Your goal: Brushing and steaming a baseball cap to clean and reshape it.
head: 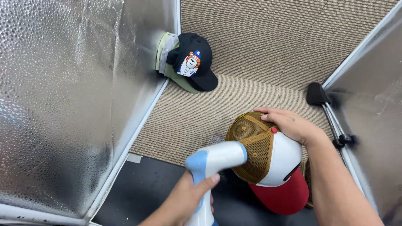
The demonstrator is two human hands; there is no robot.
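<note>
Left hand (188,201) is clenched round the handle of a white-and-blue steamer (211,165), whose head points toward three o'clock, right at the mesh of the cap (268,161). Right hand (293,125) grips the cap's crown from one o'clock. The cap sits low and right of centre, red brim aimed at five o'clock, white front panel, tan mesh back. At eleven o'clock, a black cap (194,58) with a cartoon tiger patch (191,63) tops a stack (167,56) on the carpet (251,46).
</note>
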